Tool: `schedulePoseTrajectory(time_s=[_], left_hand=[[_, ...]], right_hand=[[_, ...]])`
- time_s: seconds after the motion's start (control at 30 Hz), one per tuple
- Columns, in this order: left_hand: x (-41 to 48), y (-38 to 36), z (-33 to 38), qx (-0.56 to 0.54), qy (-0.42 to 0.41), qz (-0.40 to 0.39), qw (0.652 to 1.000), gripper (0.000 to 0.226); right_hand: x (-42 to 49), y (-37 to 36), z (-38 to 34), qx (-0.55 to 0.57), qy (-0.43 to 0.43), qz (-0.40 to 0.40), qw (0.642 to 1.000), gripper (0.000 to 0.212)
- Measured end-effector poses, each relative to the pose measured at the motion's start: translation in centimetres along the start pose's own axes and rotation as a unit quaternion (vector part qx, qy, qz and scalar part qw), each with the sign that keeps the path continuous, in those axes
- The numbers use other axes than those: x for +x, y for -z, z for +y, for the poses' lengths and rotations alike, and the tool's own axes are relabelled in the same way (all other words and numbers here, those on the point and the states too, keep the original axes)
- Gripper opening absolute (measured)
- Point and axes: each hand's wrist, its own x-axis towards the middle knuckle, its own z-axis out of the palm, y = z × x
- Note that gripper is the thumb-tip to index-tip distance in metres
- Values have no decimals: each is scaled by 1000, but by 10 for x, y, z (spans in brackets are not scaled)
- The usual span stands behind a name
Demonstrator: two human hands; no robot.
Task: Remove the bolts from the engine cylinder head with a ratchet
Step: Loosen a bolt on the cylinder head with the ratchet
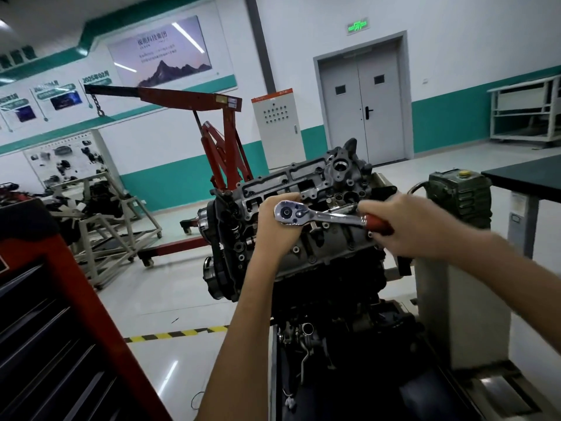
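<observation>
Head view: ratchet (318, 215) lengthwise left-right.

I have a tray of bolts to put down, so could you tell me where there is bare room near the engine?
The dark table at far right shows bare top. The cylinder head is crowded with both hands and the ratchet.

left arm: bare forearm rising from the bottom edge, steep, wrist straight
left hand (277, 226): back toward camera, fingers curled under and around the ratchet (321, 215) head, cupping it
right arm: bare forearm entering from the right edge, angled up-left
right hand (397, 224): fist closed round the ratchet's red handle, knuckles up
hands: near each other, not touching
</observation>
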Motion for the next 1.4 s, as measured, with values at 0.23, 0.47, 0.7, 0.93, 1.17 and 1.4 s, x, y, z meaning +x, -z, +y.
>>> schedulePoseTrajectory(time_s=[0.23,0.47,0.7,0.93,1.17,1.4], left_hand=[[3,-13,2,-44,26,80,995,37],[3,1,-1,6,19,20,1000,52],[6,-3,8,35,-25,-9,999,46],[7,-19,8,-17,23,110,994,36],[6,-7,-1,-9,19,62,998,31],[4,1,6,59,-19,-34,997,23]], right_hand=[[-42,-101,-121,425,-171,90,885,21],[-33,-54,-55,260,-74,12,963,21],[8,8,12,-35,16,10,999,16],[-43,-85,-102,408,-157,91,895,28],[-37,-66,-88,366,-102,41,924,28],[10,19,14,-73,37,2,997,18]])
